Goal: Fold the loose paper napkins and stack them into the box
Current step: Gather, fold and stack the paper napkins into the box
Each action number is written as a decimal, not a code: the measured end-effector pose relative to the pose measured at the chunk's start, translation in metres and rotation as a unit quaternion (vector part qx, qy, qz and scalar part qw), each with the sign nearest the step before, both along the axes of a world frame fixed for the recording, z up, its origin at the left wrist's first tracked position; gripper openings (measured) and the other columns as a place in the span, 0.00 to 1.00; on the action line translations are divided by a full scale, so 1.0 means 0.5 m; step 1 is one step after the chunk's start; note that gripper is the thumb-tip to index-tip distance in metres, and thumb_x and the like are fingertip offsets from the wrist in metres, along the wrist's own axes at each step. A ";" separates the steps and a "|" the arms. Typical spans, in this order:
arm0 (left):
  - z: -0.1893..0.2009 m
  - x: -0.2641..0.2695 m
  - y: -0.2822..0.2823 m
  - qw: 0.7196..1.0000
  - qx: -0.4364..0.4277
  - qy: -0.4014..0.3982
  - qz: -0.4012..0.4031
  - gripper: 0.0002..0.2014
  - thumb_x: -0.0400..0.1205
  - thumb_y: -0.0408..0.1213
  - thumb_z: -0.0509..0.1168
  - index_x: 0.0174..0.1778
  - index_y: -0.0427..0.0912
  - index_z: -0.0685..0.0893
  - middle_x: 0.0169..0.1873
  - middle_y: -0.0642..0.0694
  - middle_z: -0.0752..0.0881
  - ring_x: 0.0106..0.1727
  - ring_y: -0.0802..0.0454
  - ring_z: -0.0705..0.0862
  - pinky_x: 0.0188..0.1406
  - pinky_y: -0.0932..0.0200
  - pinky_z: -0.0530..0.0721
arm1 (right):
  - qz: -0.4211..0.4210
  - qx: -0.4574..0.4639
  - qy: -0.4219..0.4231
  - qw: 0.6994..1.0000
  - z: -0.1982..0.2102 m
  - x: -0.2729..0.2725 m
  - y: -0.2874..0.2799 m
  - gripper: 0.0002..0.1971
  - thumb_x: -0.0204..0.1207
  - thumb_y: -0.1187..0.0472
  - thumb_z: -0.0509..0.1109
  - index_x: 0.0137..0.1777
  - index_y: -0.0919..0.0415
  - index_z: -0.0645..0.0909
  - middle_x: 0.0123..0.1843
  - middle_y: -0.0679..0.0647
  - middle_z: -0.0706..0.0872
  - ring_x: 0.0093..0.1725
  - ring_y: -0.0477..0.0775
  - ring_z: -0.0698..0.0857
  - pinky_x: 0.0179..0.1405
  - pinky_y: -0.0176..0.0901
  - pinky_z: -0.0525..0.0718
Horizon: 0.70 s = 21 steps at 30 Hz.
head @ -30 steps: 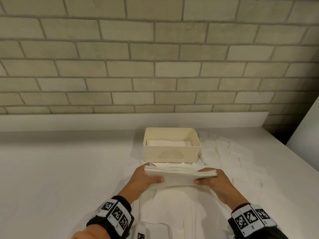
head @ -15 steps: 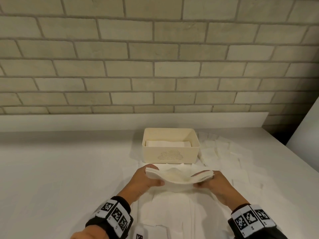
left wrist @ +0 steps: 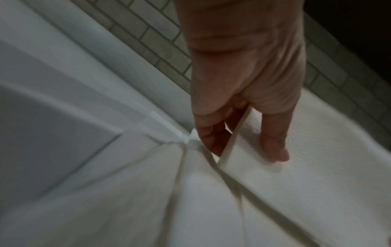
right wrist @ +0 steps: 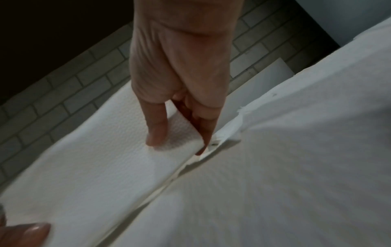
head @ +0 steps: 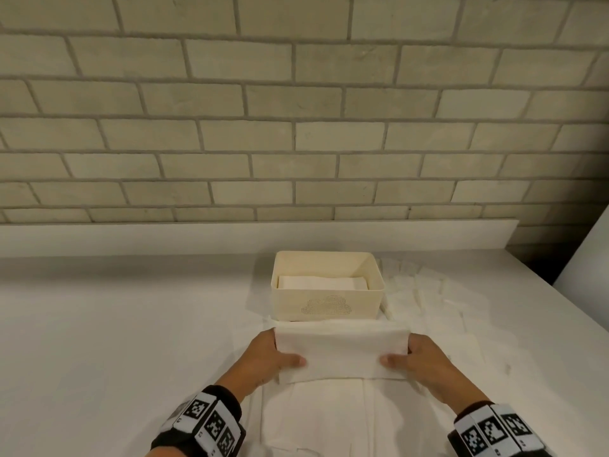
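While both hands grip it, the scene reads:
Napkin: a folded white paper napkin point(head: 341, 352) lies flat on unfolded white napkins point(head: 329, 420), just in front of the box.
Left hand: the left hand point(head: 268, 359) pinches its left end, thumb on top, fingers point(left wrist: 213, 138) tucked under the edge.
Right hand: the right hand point(head: 425, 362) pinches the right end likewise, thumb point(right wrist: 156, 132) pressing down.
Box: a cream rectangular plastic box point(head: 328, 308) with a dotted cloud motif holds stacked folded napkins point(head: 321, 282).
Surroundings: more loose napkins point(head: 428, 301) spread right of it on the white counter point(head: 115, 324), below a pale brick wall point(head: 296, 110).
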<state>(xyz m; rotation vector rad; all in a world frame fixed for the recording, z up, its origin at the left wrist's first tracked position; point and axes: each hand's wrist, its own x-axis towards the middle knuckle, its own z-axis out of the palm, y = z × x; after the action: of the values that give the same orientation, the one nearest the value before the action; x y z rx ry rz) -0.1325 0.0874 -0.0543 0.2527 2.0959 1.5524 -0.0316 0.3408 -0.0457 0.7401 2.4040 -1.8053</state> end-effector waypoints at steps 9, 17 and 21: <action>0.139 -0.122 0.067 0.976 0.027 0.117 0.181 0.23 0.74 0.30 0.74 0.60 0.34 0.70 0.56 0.37 0.84 0.53 0.43 0.84 0.49 0.53 0.82 | -0.074 0.116 0.153 0.979 0.149 -0.153 -0.006 0.34 0.77 0.67 0.69 0.78 0.46 0.59 0.52 0.60 0.85 0.48 0.56 0.82 0.37 0.40 0.78; 0.131 -0.219 0.137 0.902 -0.335 0.258 0.087 0.25 0.81 0.26 0.63 0.72 0.29 0.62 0.57 0.33 0.84 0.56 0.40 0.86 0.45 0.56 0.83 | 0.041 0.364 0.024 0.930 0.125 -0.299 0.001 0.09 0.76 0.74 0.59 0.49 0.61 0.76 0.41 0.56 0.82 0.43 0.59 0.82 0.43 0.45 0.80; 0.104 -0.236 0.155 0.804 -0.490 0.333 -0.056 0.17 0.83 0.24 0.53 0.68 0.31 0.72 0.65 0.35 0.80 0.64 0.42 0.82 0.58 0.55 0.80 | 0.177 0.531 -0.097 0.823 0.100 -0.340 -0.008 0.13 0.79 0.70 0.56 0.53 0.68 0.83 0.55 0.59 0.87 0.61 0.58 0.84 0.52 0.42 0.78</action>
<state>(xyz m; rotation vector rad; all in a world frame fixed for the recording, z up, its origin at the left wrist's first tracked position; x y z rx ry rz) -0.2505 0.1649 -0.0024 0.5643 3.0324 0.1100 -0.2017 0.3369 0.0045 0.3856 2.9743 -0.1211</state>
